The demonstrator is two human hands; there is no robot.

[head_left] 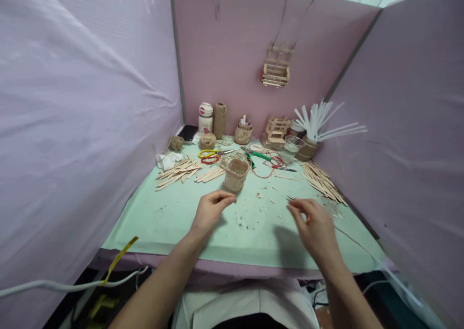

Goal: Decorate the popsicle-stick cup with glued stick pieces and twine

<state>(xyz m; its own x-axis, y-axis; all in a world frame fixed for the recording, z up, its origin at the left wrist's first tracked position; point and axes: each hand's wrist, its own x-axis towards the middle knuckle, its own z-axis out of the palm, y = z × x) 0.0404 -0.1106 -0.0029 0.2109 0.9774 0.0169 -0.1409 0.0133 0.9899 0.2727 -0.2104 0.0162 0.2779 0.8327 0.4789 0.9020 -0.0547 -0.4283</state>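
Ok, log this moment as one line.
left hand: pinched, any held item unclear, near small container | right hand: blurred, holding metal-tipped tool | table: wooden sticks, twine ball, clear cup

Pale green surface (152, 222), crowded along the far side

Toward the back stand a bottle (205, 122), a twine ball (208, 141) and a clear cup (290, 150). A basket (235, 178) sits between stick piles (177, 173); scraps (259, 195) lie scattered nearer.

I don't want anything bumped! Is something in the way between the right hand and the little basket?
Nothing tall that I can see. Just some small wood scraps lie flat between the right hand and the basket.
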